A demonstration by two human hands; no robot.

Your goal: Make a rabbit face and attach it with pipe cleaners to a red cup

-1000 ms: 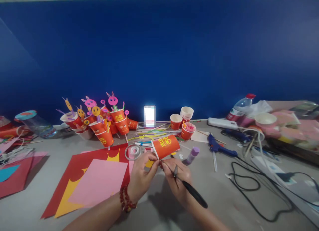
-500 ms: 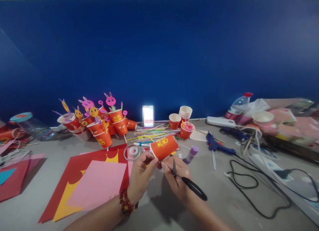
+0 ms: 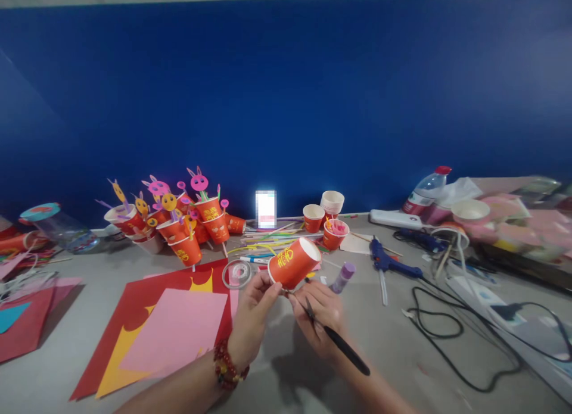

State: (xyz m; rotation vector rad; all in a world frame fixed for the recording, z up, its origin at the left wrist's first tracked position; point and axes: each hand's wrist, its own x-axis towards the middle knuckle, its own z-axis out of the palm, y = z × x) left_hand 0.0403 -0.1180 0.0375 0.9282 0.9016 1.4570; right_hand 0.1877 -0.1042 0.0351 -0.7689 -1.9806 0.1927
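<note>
My left hand [image 3: 252, 317] grips the base end of an orange paper cup [image 3: 292, 262] with yellow print, held on its side with the white mouth pointing up and right. Just below it, my right hand [image 3: 322, 316] is closed on black-handled scissors [image 3: 336, 341], whose tip touches the cup's bottom edge. A red bead bracelet [image 3: 227, 367] circles my left wrist.
Red, yellow and pink paper sheets [image 3: 167, 327] lie at left. Decorated orange cups [image 3: 179, 220] stand behind, near a tape roll [image 3: 236, 273], straws, a purple glue stick [image 3: 343, 276], a blue glue gun [image 3: 388, 262], black cables [image 3: 451, 336] and a bottle [image 3: 424, 193].
The cup has turned in my left hand, its mouth swinging up to the right. The scissors' tip stays at the cup's bottom edge while their handles drop slightly.
</note>
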